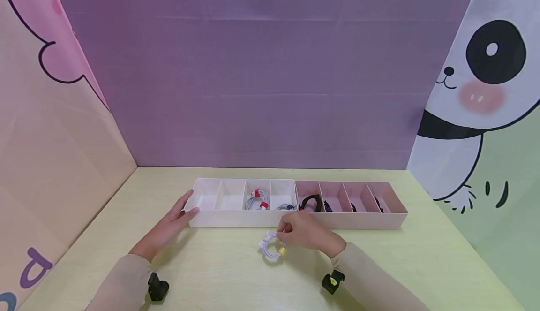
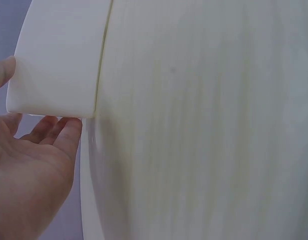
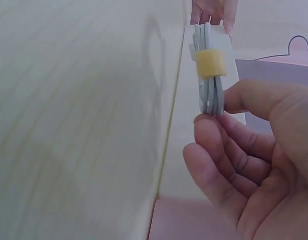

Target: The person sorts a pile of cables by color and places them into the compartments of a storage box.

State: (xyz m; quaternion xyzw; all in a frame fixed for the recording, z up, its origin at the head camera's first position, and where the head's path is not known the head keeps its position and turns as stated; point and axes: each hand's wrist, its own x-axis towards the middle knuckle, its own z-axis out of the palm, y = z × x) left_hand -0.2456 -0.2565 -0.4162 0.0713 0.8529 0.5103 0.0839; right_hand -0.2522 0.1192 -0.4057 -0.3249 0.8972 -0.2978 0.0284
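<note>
My right hand [image 1: 305, 230] pinches a coiled white cable [image 3: 210, 97] between thumb and fingertips, just in front of the boxes. A yellow tie [image 3: 212, 63] wraps the coil, which hangs over the table as a loop in the head view. My left hand [image 1: 172, 222] touches the left end of a white divided box [image 1: 242, 218], its fingers spread along the end wall. In that box, a pale coil with red ties [image 1: 256, 193] lies in the third compartment from the left and another coiled cable [image 1: 287, 207] in the fourth.
A pink divided box [image 1: 363, 222] adjoins the white one's right end. Its leftmost compartment holds a black coiled cable [image 1: 317, 199]; small dark items show in the others. Beneath is a pale wooden table [image 1: 236, 278], with a purple wall [image 1: 270, 90] behind and printed panels at both sides.
</note>
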